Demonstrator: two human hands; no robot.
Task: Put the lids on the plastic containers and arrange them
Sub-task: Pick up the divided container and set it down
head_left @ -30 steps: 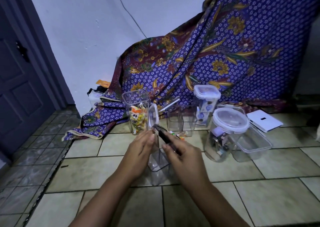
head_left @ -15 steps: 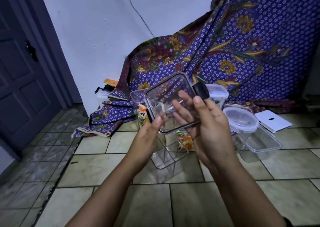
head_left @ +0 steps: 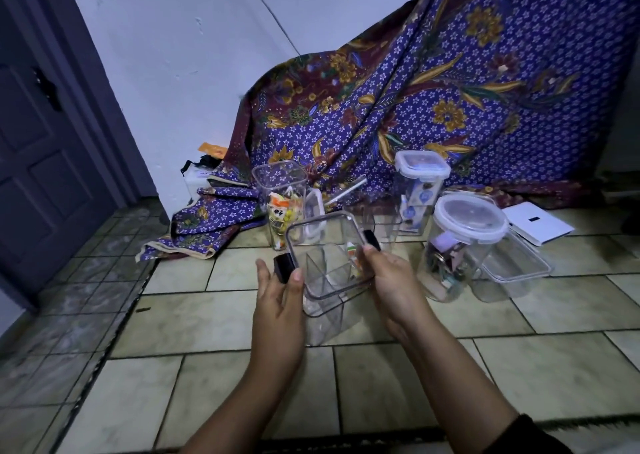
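Note:
A clear square lid with black side clips lies flat over a clear divided container standing on the tile floor. My left hand grips the lid's left edge at its black clip. Its right edge is held by my right hand beside the other clip. Behind stand an open tall container with snack packets, an empty clear container, a lidded tall square container and a round lidded jar. A loose white-rimmed lid leans against the snack container.
A low clear tub sits right of the round jar, and a white flat box lies behind it. A purple batik cloth drapes against the wall. A dark door stands at the left.
The lid, held tilted up in front of me half a second ago, has come down flat onto the divided container. Both hands shifted to its side edges.

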